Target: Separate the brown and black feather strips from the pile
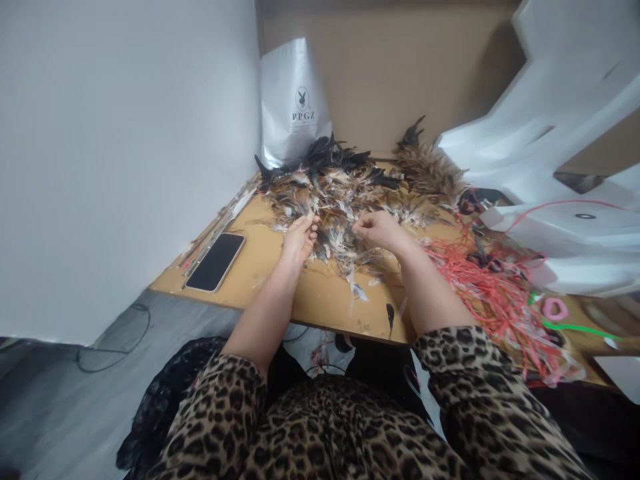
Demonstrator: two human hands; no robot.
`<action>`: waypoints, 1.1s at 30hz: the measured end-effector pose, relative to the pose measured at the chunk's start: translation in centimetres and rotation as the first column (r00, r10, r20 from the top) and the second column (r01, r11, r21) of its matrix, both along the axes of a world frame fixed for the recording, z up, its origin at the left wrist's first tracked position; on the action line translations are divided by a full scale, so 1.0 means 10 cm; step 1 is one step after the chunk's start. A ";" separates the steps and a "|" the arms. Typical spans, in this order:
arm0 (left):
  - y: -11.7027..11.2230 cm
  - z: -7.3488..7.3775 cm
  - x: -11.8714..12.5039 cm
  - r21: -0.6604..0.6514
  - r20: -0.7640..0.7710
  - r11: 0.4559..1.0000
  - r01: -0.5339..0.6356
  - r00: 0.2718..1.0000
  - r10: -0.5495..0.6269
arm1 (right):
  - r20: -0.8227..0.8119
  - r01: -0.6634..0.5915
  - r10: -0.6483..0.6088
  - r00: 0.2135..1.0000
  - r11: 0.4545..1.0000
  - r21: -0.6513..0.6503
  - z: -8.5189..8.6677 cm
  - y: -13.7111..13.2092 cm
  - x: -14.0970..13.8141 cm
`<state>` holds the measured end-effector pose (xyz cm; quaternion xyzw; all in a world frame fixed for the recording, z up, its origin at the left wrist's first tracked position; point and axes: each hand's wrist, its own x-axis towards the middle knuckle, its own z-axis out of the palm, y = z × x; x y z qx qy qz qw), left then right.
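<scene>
A heap of brown, black and white feathers (340, 180) spreads over the wooden table (320, 293). Over its near side, my left hand (301, 238) is closed, thumb against the fingers. What it pinches, if anything, is too small to make out. A short way to the right, my right hand (380, 231) is closed too, its thumb and forefinger pressed together, and anything between them is hidden or too fine to see. Loose feathers lie between and below the two hands.
A phone (216, 262) lies at the table's left. A white bag (295, 107) stands behind the feathers. Red strings (495, 287) cover the right side, near white machine-like equipment (565, 233). A pink ring (555, 309) lies beyond them. A black plastic bag (160, 393) sits on the floor.
</scene>
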<state>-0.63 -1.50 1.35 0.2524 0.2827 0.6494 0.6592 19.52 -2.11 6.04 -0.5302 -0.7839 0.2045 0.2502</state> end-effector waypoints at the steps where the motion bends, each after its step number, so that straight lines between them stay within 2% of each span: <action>1: -0.01 0.00 0.00 0.011 0.001 1.000 0.026 1.000 -0.026 | 0.017 0.019 -0.019 1.000 1.000 0.013 -0.02 0.05 -0.02; 6: -0.08 0.02 0.05 0.036 -0.060 0.971 0.236 0.971 -0.234 | 0.076 0.130 -0.134 0.988 0.990 0.054 -0.12 0.26 -0.06; 9: -0.11 0.01 0.08 -0.009 -0.106 0.956 0.292 0.951 -0.291 | 0.040 0.092 -0.093 0.995 0.995 0.026 -0.17 0.32 -0.08; 13: -0.06 -0.04 0.07 -0.047 -0.103 0.968 0.246 0.963 -0.249 | -0.074 -0.033 0.023 0.997 0.990 -0.137 -0.20 0.29 -0.12; 16: -0.02 -0.08 0.04 -0.066 -0.087 0.981 0.182 0.978 -0.187 | -0.064 -0.032 0.019 0.998 0.976 -0.214 -0.22 0.25 -0.17; 23: 0.00 -0.10 0.03 -0.064 -0.089 0.981 0.183 0.978 -0.188 | 0.036 0.081 -0.077 0.996 0.989 -0.123 -0.31 0.24 -0.33; 25: 0.00 -0.10 0.03 -0.076 -0.098 0.981 0.181 0.977 -0.188 | -0.021 0.061 -0.064 0.998 0.988 -0.140 -0.31 0.25 -0.32; 28: 0.00 -0.11 0.03 -0.087 -0.110 0.981 0.174 0.977 -0.183 | -0.233 0.002 -0.062 0.970 0.969 -0.246 -0.28 0.28 -0.23; 33: 0.00 -0.12 0.05 -0.094 -0.128 0.981 0.167 0.976 -0.178 | -0.568 -0.127 -0.175 0.804 0.883 -0.453 -0.23 0.33 -0.08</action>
